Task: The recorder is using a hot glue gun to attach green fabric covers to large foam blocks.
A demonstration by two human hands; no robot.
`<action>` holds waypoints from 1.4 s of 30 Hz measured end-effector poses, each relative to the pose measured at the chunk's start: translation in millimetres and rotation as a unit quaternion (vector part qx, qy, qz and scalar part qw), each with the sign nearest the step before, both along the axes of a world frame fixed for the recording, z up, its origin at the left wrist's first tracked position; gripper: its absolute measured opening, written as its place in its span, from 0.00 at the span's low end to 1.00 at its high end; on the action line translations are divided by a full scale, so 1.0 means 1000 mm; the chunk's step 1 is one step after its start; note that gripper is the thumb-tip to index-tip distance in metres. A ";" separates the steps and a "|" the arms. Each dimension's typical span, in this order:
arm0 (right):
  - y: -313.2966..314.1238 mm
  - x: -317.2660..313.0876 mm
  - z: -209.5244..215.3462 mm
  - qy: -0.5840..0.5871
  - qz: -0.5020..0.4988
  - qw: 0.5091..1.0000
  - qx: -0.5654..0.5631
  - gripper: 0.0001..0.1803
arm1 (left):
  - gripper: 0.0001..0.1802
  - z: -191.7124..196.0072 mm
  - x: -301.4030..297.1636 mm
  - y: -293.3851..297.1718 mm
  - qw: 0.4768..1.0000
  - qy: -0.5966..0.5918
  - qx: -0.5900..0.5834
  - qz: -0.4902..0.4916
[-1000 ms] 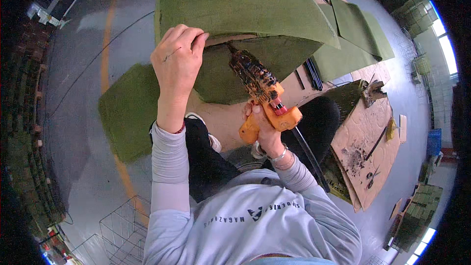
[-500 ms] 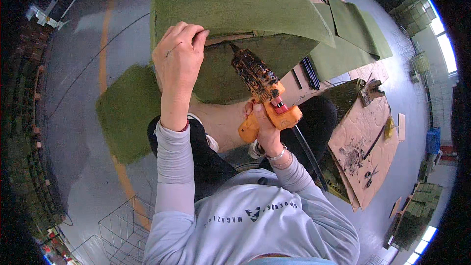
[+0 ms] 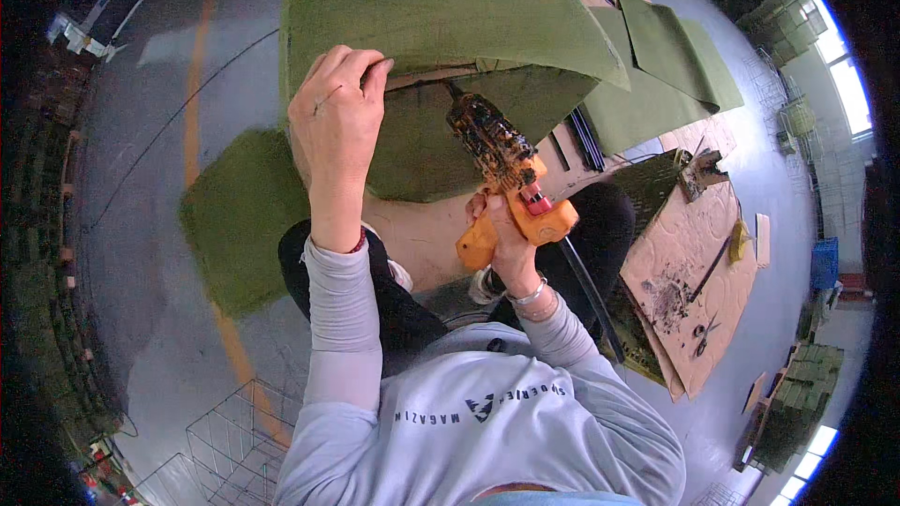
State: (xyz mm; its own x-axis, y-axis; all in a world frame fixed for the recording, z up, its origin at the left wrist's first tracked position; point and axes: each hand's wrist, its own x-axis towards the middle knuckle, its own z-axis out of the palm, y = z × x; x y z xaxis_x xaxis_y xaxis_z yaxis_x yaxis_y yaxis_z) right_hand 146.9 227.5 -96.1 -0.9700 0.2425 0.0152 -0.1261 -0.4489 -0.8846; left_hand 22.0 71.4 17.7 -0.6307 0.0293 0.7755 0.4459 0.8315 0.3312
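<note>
In my right hand (image 3: 512,242) is an orange hot glue gun (image 3: 555,221), its front barrel caked with black residue. A long black glue stick (image 3: 592,298) sticks out of its back end. The gun's nozzle points away from me, at the gap below the near edge of a raised green sheet (image 3: 441,9). My left hand (image 3: 339,122) is closed at that edge, thumb and fingers pinching the sheet. Beneath lies another green panel (image 3: 422,150); whether the nozzle touches either piece I cannot tell.
More green sheets (image 3: 670,56) lie at the far right, beside black strips (image 3: 587,139). A stained cardboard sheet (image 3: 698,290) to my right carries scissors (image 3: 703,335) and a yellow-handled tool (image 3: 740,240). A green piece (image 3: 234,215) lies left; a wire basket (image 3: 234,440) stands near-left.
The nozzle has shifted slightly to the right along the sheet's edge. My left hand keeps its pinch, and the whole view has moved a little.
</note>
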 end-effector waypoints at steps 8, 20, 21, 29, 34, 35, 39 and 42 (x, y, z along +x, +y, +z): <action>0.006 -0.001 0.006 0.011 0.011 1.000 -0.021 0.13 | 0.04 0.000 -0.003 0.007 1.000 0.020 -0.014 0.000; 0.004 -0.001 0.009 0.011 -0.013 0.998 -0.057 0.09 | 0.04 -0.003 -0.004 0.012 1.000 0.017 -0.006 0.000; 0.004 0.000 0.005 0.018 -0.010 1.000 -0.015 0.10 | 0.04 -0.003 -0.005 0.012 1.000 0.010 0.000 -0.005; -0.003 -0.002 0.008 0.043 0.013 0.999 -0.013 0.08 | 0.04 -0.003 -0.003 0.013 1.000 0.017 -0.014 0.001; 0.007 -0.001 0.011 0.027 0.014 0.999 0.015 0.09 | 0.04 -0.003 -0.004 0.014 1.000 0.026 0.001 -0.009; 0.007 -0.002 0.010 0.027 0.014 0.999 0.016 0.09 | 0.04 -0.002 -0.004 0.015 1.000 0.026 0.002 -0.009; 0.009 -0.003 0.010 0.042 0.002 0.999 -0.020 0.08 | 0.03 0.001 -0.006 0.023 1.000 0.016 -0.006 -0.022; 0.010 -0.004 0.009 0.044 0.008 0.998 -0.034 0.07 | 0.03 0.003 -0.007 0.029 0.999 0.011 -0.027 -0.030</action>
State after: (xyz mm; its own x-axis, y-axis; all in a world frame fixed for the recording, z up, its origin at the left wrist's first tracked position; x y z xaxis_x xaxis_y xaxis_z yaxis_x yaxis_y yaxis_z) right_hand 142.6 237.8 -87.1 -0.9693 0.2312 0.0840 -0.1944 -0.5105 -0.8376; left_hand 14.7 99.9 20.4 -0.6089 0.1091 0.7857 0.5021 0.8198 0.2753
